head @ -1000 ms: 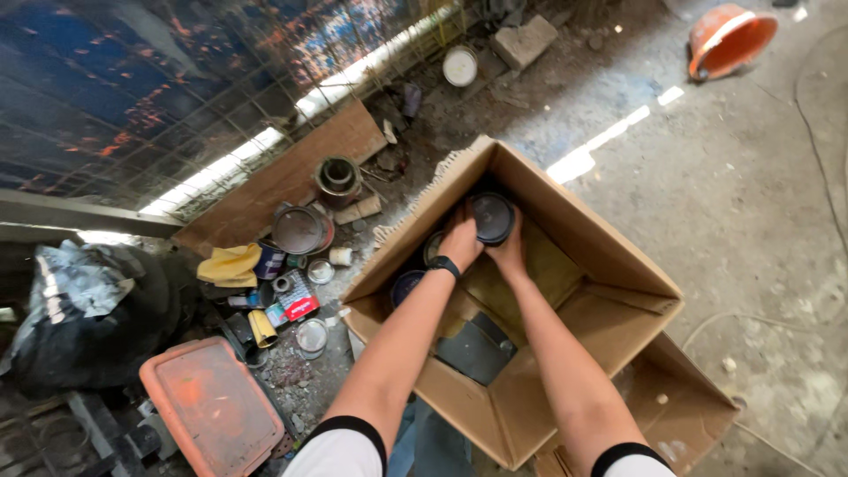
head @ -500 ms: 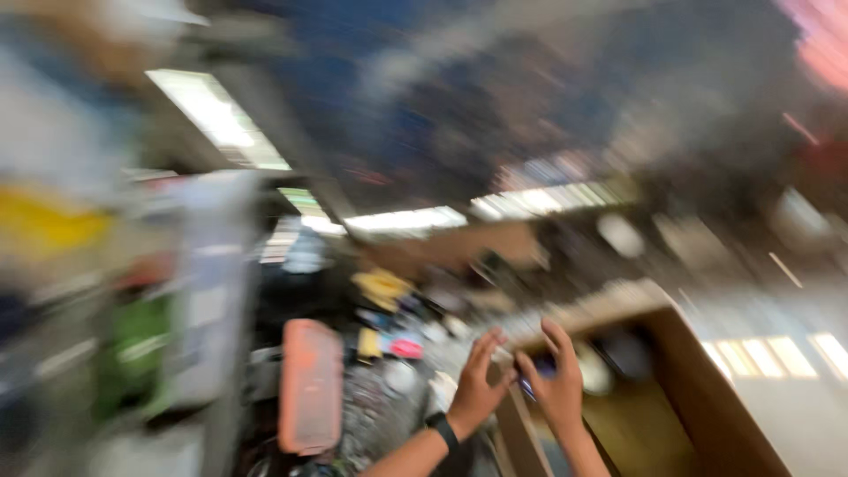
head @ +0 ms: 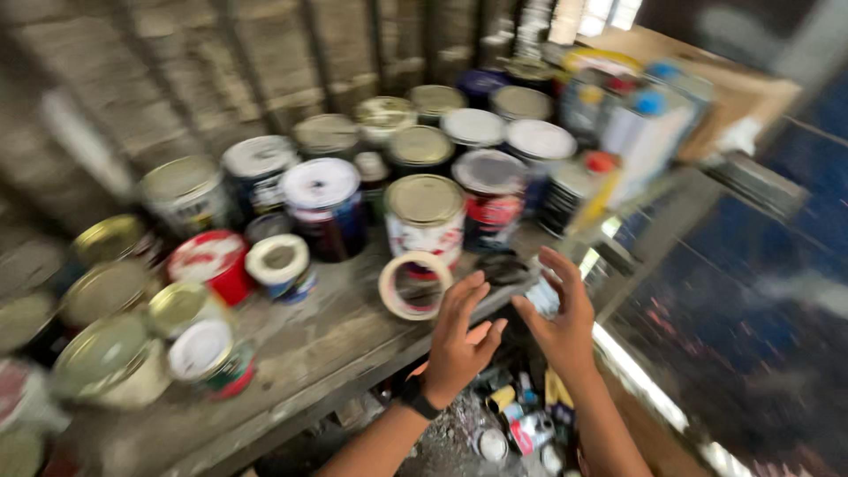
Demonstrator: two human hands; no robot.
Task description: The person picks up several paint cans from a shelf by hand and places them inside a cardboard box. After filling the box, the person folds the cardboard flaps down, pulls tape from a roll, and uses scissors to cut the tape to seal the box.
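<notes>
Beige tape roll (head: 414,284) lying flat on weathered wooden table (head: 336,340), near front edge, just ahead of left hand (head: 461,340). Left hand raised, fingers spread, empty, fingertips close to roll rim, not touching. Right hand (head: 556,320) also spread and empty, just right of left hand, beyond table edge. Yellow-lidded paint can (head: 425,216) directly behind roll. More cans crowded across table, blurred.

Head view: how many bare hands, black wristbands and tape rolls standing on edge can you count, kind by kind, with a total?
Hands: 2, the left hand and the right hand, both empty
Black wristband: 1, on the left wrist
Tape roll on edge: 1, at the shelf's front
Total: 4
</notes>
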